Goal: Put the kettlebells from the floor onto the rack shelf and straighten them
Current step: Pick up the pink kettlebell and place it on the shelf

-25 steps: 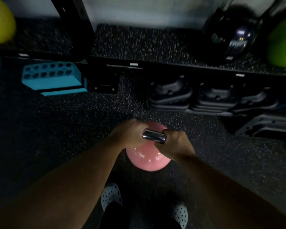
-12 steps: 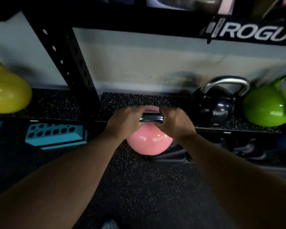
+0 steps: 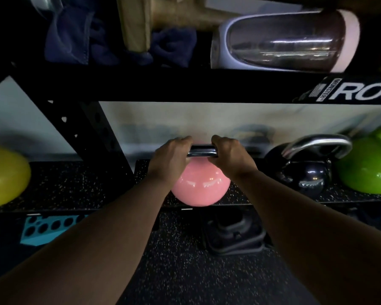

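Note:
A pink kettlebell (image 3: 199, 186) with a chrome handle hangs at the front edge of the speckled rack shelf (image 3: 75, 186). Whether its base touches the shelf I cannot tell. My left hand (image 3: 171, 158) grips the left end of the handle and my right hand (image 3: 230, 156) grips the right end. On the shelf to the right stand a black kettlebell (image 3: 306, 170) with a chrome handle and a green kettlebell (image 3: 367, 170). A yellow kettlebell (image 3: 5, 177) sits on the shelf at the far left.
A black rack upright (image 3: 101, 133) rises left of the pink kettlebell. The upper shelf beam (image 3: 185, 84) runs overhead, carrying a cloth, a wooden piece and a clear bottle. Under the shelf lie stacked black plates (image 3: 235, 236) and a teal block with holes (image 3: 48, 227).
Both hands have lifted the pink kettlebell from the floor up and forward to the rack shelf. The view has tilted upward, bringing the upper shelf into sight.

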### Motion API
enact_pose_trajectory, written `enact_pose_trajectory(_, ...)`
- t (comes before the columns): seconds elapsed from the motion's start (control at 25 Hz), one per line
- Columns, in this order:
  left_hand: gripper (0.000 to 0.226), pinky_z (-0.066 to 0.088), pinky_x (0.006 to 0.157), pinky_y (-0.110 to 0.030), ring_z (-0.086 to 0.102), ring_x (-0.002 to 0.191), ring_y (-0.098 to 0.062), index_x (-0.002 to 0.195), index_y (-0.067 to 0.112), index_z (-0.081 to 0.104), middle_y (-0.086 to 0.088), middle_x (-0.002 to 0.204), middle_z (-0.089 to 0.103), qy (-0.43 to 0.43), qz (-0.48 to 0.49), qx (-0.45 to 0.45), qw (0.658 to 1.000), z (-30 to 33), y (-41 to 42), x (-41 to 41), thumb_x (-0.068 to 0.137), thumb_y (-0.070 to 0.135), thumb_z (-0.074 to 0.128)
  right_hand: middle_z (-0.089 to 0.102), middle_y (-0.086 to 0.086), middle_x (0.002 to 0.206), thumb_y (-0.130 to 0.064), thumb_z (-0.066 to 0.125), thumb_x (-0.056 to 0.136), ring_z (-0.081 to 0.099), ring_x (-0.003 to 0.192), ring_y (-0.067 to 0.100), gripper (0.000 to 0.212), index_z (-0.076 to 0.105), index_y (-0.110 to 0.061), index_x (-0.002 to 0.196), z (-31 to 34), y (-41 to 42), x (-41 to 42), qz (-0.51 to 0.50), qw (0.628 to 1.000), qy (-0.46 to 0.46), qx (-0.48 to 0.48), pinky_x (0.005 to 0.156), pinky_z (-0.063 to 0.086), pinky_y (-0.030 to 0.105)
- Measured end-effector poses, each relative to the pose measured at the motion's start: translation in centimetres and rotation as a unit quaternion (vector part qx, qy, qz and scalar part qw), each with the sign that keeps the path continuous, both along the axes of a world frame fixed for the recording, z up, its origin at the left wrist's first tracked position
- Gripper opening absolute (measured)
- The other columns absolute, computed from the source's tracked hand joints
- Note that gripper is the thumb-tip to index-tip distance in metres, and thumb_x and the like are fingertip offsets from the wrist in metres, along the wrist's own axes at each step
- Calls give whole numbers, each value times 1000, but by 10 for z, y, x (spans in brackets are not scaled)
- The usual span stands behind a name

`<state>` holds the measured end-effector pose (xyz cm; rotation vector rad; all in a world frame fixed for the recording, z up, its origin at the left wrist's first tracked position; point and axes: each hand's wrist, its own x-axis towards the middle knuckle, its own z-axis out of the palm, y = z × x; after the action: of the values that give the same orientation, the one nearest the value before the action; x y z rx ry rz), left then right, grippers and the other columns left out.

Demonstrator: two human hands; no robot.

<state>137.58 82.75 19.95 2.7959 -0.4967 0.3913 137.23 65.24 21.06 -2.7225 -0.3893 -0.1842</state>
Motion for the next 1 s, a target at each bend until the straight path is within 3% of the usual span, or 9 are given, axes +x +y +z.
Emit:
enact_pose_trajectory(0.12,31,39,57,-31,62,77,-24,98,12,57,-6,86,65,16,-2,-5,1000,2,-2,8,76,14,79,57,11,76,-7,71,81,56,71,29,23,48,-10,83,-2,-2,6,-3,1000,-2,7,60,35,32)
enact_pose_trajectory(0.28,26,38,55,-31,54,69,-20,95,11,55,-5,81,60,19,25,-22,999,0,-12,16,79,5,75,63,17,79,-8,68,81,59,71,32,16,54,-3,87,-3,-8,20,-4,1000,4,17,59,39,34)
enact_pose_trajectory(0.44,18,50,62,-36,61,78,-24,98,9,59,-8,85,63,50,33,-65,996,4,-25,33,84,5,69,64,18,79,-11,67,80,59,72,33,15,56,-3,87,-7,-13,35,-42,998,12,36,58,39,34)
enact_pose_trajectory(0.6,17,40,63,-33,52,79,-22,102,11,57,-4,82,53,72,40,-59,995,2,-26,50,87,10,65,66,17,82,-15,68,82,61,73,32,18,57,-4,91,-10,-17,52,-38,999,23,14,61,45,34)
enact_pose_trajectory(0.72,16,48,63,-36,60,79,-26,100,11,57,-7,84,61,61,42,-63,995,-2,-25,54,86,9,65,64,12,75,-17,69,80,60,68,30,18,56,-7,88,-12,-19,53,-38,999,14,26,56,43,32)
enact_pose_trajectory(0.84,20,43,60,-31,62,79,-26,98,11,57,-9,86,64,56,53,-74,994,-6,-27,54,84,13,71,64,12,76,-19,69,80,58,67,28,18,56,-9,88,-13,-19,53,-37,999,17,32,55,40,30)
enact_pose_trajectory(0.92,24,46,61,-32,62,81,-26,101,9,57,-11,89,63,61,47,-79,994,-8,-27,55,82,13,72,65,12,84,-21,67,82,57,76,27,20,55,-10,94,-12,-21,53,-30,999,31,18,60,41,31)
enact_pose_trajectory(1.0,35,51,67,-34,60,88,-25,110,11,53,-10,97,59,76,45,-81,993,-5,-24,53,81,16,73,60,12,101,-27,65,80,53,97,30,33,53,-12,107,-5,-24,51,-10,999,44,-28,73,43,35)
